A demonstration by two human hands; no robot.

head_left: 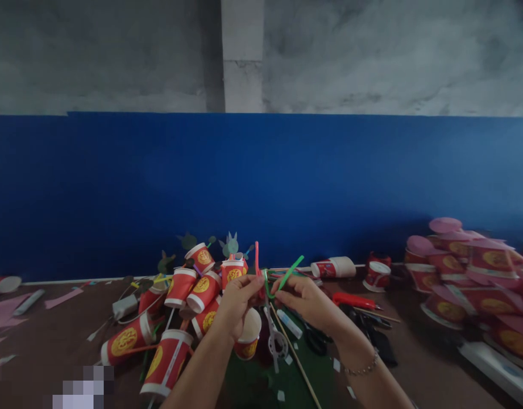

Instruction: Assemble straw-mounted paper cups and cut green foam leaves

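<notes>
My left hand (240,298) is closed on a red straw (257,258) that stands nearly upright above its fingertips. Beside it, my right hand (298,295) pinches a green straw (291,271), bent so that one end slants up to the right. The two hands are close together over a green mat (253,386). Just below them are an open paper cup (247,335), a pale tool with a round end (277,345), a thin wooden stick (298,360) and a small glue tube (289,324).
Several red paper cups (170,360) are heaped at left, some with rabbit-like cutouts. A white adapter (125,307) lies among them. At right are a red-handled tool (357,300), black scissors (316,341) and a pile of cups with pink paper (478,272). A blue wall panel (261,182) stands behind.
</notes>
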